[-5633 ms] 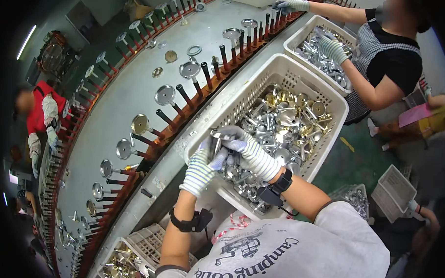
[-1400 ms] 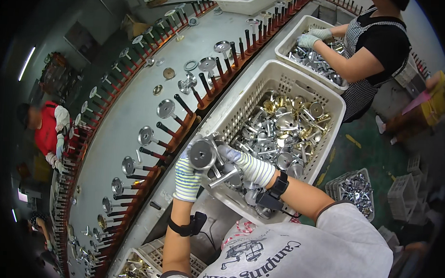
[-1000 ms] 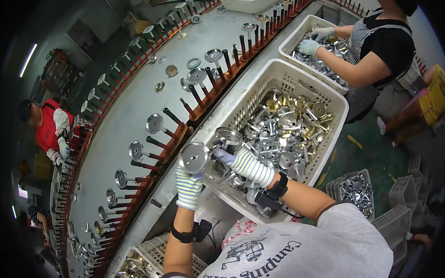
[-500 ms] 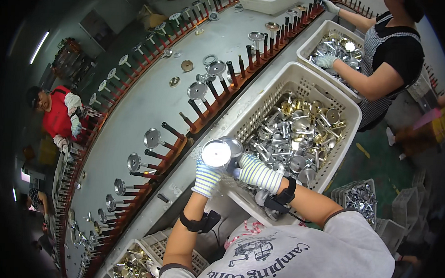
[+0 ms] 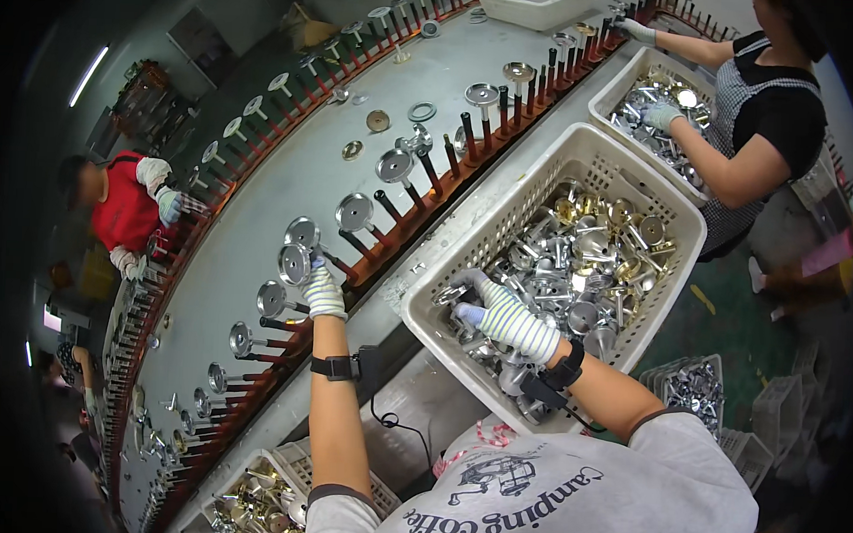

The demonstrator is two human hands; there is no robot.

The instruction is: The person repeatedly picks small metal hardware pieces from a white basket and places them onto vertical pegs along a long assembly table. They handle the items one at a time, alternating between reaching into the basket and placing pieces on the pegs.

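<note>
My left hand [image 5: 324,293], in a striped glove, is over the row of upright pegs at the table's edge. Its fingers are closed on a silver disc-headed metal part [image 5: 295,265], whose stem is hidden by the hand. Just behind it, a second silver disc [image 5: 302,231] overlaps in view; I cannot tell whether they touch. My right hand [image 5: 517,324], in a matching glove, reaches into the near left end of a white perforated basket [image 5: 658,303]. Its fingers curl around a shiny silver part [image 5: 458,292] there. Loose silver and gold-coloured stemmed parts [image 5: 586,267] fill the basket.
Dark-tipped pegs [image 5: 432,176], many carrying disc parts, line the grey curved table [image 5: 260,181]. A co-worker [image 5: 746,127] works at another basket [image 5: 601,103] on the right. Another person in red [image 5: 123,204] stands across the table. A crate of parts [image 5: 263,505] sits below.
My hands were together by the basket's corner around disc parts. The left has moved left to the pegs with one; the right has drawn back down into the basket. The view has shifted slightly.
</note>
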